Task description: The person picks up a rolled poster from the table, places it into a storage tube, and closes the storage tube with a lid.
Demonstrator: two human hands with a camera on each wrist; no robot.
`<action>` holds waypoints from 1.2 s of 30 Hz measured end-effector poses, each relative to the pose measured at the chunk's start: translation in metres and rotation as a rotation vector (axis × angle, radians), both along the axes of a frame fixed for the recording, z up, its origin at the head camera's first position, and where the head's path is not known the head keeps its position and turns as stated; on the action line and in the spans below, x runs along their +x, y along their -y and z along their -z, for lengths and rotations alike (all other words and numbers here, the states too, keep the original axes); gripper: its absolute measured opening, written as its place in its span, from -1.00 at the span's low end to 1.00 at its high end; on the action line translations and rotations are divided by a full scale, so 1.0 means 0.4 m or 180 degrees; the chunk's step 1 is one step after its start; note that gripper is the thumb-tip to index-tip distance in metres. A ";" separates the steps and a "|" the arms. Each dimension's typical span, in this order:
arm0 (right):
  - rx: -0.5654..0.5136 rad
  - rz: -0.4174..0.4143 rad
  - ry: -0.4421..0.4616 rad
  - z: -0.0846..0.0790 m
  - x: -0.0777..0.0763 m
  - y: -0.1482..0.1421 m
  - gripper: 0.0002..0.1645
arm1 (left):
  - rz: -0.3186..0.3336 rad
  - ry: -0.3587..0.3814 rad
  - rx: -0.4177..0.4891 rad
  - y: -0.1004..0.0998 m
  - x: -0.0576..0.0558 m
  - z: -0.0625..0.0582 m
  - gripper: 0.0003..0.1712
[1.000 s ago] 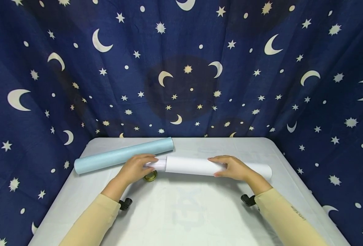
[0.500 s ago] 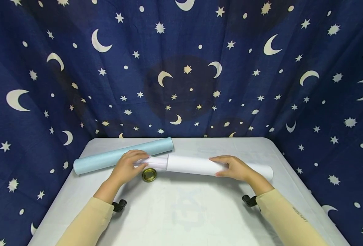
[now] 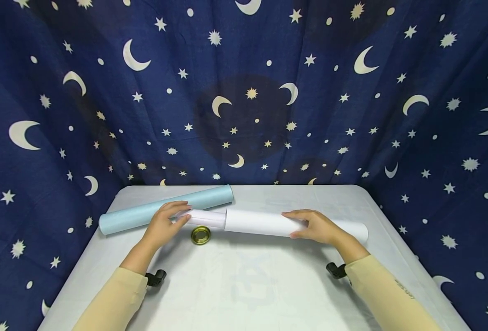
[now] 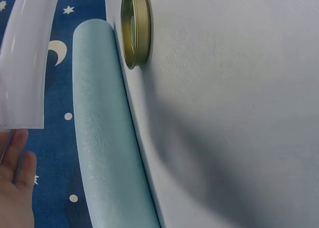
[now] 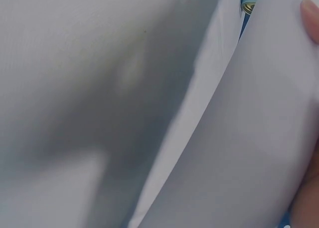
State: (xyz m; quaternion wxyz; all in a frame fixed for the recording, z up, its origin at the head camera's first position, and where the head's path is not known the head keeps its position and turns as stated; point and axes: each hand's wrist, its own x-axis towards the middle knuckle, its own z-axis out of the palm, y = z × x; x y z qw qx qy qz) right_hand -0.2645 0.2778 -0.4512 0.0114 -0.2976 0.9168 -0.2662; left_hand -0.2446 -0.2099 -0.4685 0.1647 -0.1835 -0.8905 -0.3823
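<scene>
In the head view my right hand [image 3: 316, 226] grips a white tube [image 3: 260, 222] from above, thumb on the near side. Out of the tube's left end sticks a narrower, glossy translucent roll [image 3: 208, 218]. At that roll's outer end is my left hand [image 3: 161, 225], with thumb and fingers on either side of it. The left wrist view has the glossy roll [image 4: 25, 63] at its left edge, fingertips [image 4: 17, 140] at its lower end. In the right wrist view the white tube [image 5: 239, 133] fills the right side, a fingertip [image 5: 311, 18] on it.
A light blue tube [image 3: 140, 216] lies slantwise at the back left of the white table [image 3: 244, 285], behind my left hand. A gold round lid [image 3: 200, 235] lies in front of the roll. A dark blue star-and-moon curtain [image 3: 244, 115] surrounds the table's back and sides.
My left hand has moved left, and a longer stretch of the glossy roll now shows outside the white tube. The gold lid is uncovered. My right hand has barely moved.
</scene>
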 end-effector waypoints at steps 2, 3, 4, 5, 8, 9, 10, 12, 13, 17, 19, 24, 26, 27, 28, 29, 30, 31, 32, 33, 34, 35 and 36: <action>0.0001 0.0002 0.0009 0.000 0.001 -0.001 -0.18 | -0.0007 0.0087 0.0093 0.003 -0.001 0.002 -0.60; 0.0005 0.0002 0.0012 0.000 0.002 -0.002 -0.18 | -0.0013 0.0125 0.0143 0.004 -0.001 0.002 -0.60; 0.0006 0.0008 0.0020 0.000 0.003 -0.002 -0.18 | -0.0011 0.0164 0.0199 0.005 0.000 0.003 -0.59; 0.0004 0.0009 0.0025 -0.001 0.003 -0.002 -0.18 | -0.0013 0.0198 0.0251 0.007 -0.001 0.004 -0.59; -0.0004 0.0019 0.0044 -0.002 0.005 -0.001 -0.18 | 0.0014 0.0269 0.0400 0.010 -0.002 0.006 -0.58; -0.0002 0.0019 0.0042 -0.002 0.006 0.000 -0.18 | 0.0028 0.0285 0.0448 0.011 -0.002 0.007 -0.58; -0.0003 0.0020 0.0040 -0.003 0.006 0.000 -0.18 | 0.0039 0.0311 0.0489 0.012 -0.003 0.009 -0.59; -0.0006 0.0017 0.0039 -0.004 0.007 0.000 -0.18 | 0.0062 0.0354 0.0566 0.011 -0.004 0.011 -0.60; -0.0010 0.0020 0.0045 -0.004 0.007 0.000 -0.18 | 0.0068 0.0387 0.0591 0.012 -0.004 0.013 -0.60; -0.0028 0.0008 0.0057 -0.004 0.006 -0.001 -0.18 | 0.0098 0.0433 0.0692 0.006 -0.002 0.015 -0.63; -0.0032 0.0018 0.0083 -0.003 0.005 -0.001 -0.18 | 0.0105 0.0442 0.0722 0.003 -0.001 0.017 -0.65; 0.0003 0.0026 0.0111 -0.001 0.003 -0.001 -0.18 | 0.0160 0.0500 0.0819 -0.007 0.000 0.017 -0.68; 0.0017 0.0018 0.0108 0.000 0.002 -0.002 -0.18 | 0.0180 0.0535 0.0838 -0.010 0.000 0.017 -0.69; 0.0021 0.0012 0.0107 0.000 0.002 -0.002 -0.18 | 0.0186 0.0557 0.0844 -0.011 0.001 0.016 -0.69; 0.0021 0.0014 0.0112 0.001 0.002 -0.001 -0.18 | 0.0180 0.0580 0.0839 -0.012 0.002 0.015 -0.69; 0.0017 0.0014 0.0116 0.001 0.003 -0.001 -0.18 | 0.0170 0.0594 0.0824 -0.014 0.002 0.015 -0.69; 0.0022 0.0017 0.0113 0.001 0.003 -0.001 -0.18 | 0.0169 0.0611 0.0824 -0.015 0.002 0.015 -0.69; 0.0022 0.0019 0.0114 0.001 0.003 -0.001 -0.18 | 0.0163 0.0631 0.0827 -0.017 0.002 0.015 -0.69; 0.0017 0.0020 0.0114 0.002 0.003 -0.001 -0.18 | 0.0161 0.0638 0.0811 -0.018 0.002 0.016 -0.68; 0.0016 0.0009 0.0098 0.002 0.003 -0.001 -0.18 | 0.0162 0.0651 0.0811 -0.020 0.003 0.017 -0.67; 0.0007 0.0013 0.0100 0.003 0.003 -0.001 -0.18 | 0.0159 0.0657 0.0808 -0.021 0.003 0.018 -0.66; 0.0008 0.0002 0.0080 0.004 0.003 -0.001 -0.18 | 0.0168 0.0645 0.0792 -0.023 0.003 0.019 -0.66; 0.0008 0.0001 0.0075 0.005 0.003 -0.001 -0.17 | 0.0171 0.0641 0.0790 -0.024 0.002 0.020 -0.65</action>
